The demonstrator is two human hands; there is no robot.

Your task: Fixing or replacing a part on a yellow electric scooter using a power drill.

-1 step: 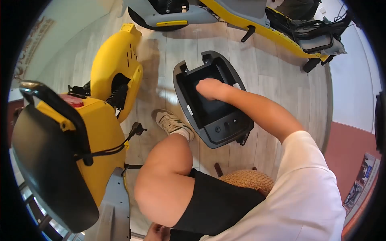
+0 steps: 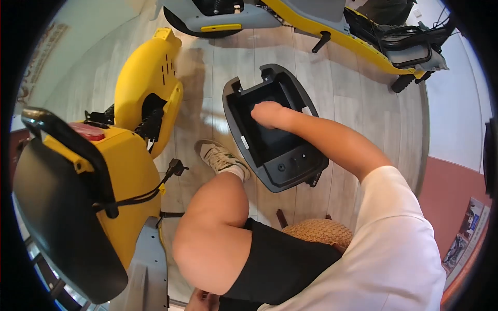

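Two hands, well apart: the left hand point(image 2: 197, 300) at seven o'clock, too hidden to read; the right hand point(image 2: 266, 114), grip unclear, reaching into the black bin point(image 2: 300, 173) at one o'clock, best kept steady.

Right fingers point(image 2: 257, 112) partly hidden, left fingers point(image 2: 197, 301) cut off

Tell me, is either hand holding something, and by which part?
It cannot be told: the right hand reaches inside the black box, its grip hidden; the left hand is cut off at the lower edge.
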